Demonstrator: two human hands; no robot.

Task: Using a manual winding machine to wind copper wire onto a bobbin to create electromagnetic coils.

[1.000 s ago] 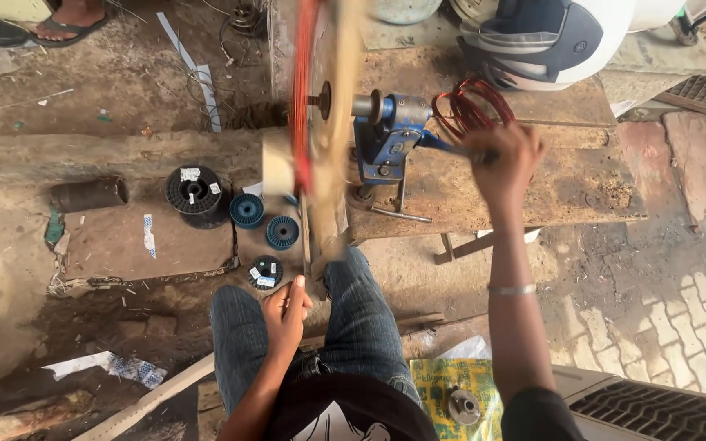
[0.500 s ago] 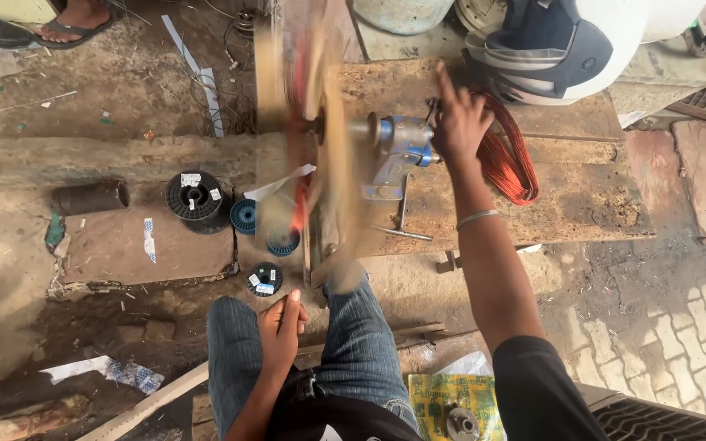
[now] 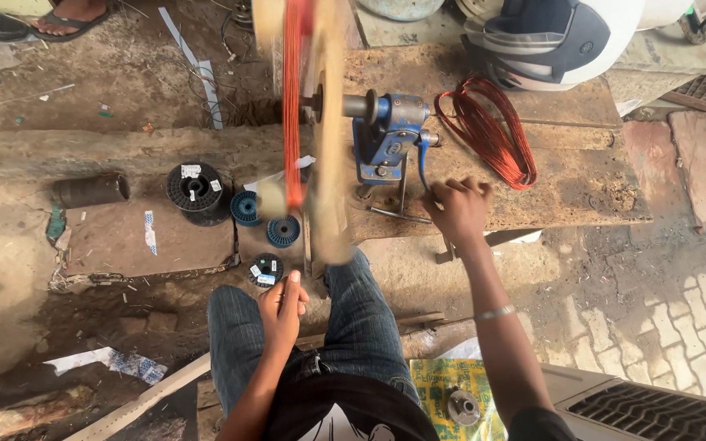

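Observation:
A blue hand-cranked winding machine (image 3: pixel 387 140) stands on a worn wooden bench (image 3: pixel 565 175). Its wooden former (image 3: pixel 324 139) is blurred with motion, and a band of red copper wire (image 3: pixel 292 98) is wound on it. My right hand (image 3: pixel 455 208) is closed on the crank handle, low at the bench's front edge. My left hand (image 3: pixel 281 306) hovers above my knee with its fingers pinched together near the thin wire that runs up to the former; the wire itself is too fine to see. A loose coil of red wire (image 3: pixel 492 131) lies on the bench right of the machine.
Several wire spools (image 3: pixel 194 188) sit on the ground left of the bench, black and blue. A white and grey helmet (image 3: pixel 549 37) rests at the bench's back. A sandalled foot (image 3: pixel 71 18) of another person shows top left. A yellow bag (image 3: pixel 451 392) lies by my right leg.
My right hand has swung the crank from the top of its turn, down to the bench's front edge. The former has kept spinning. My left hand has stayed near my knee.

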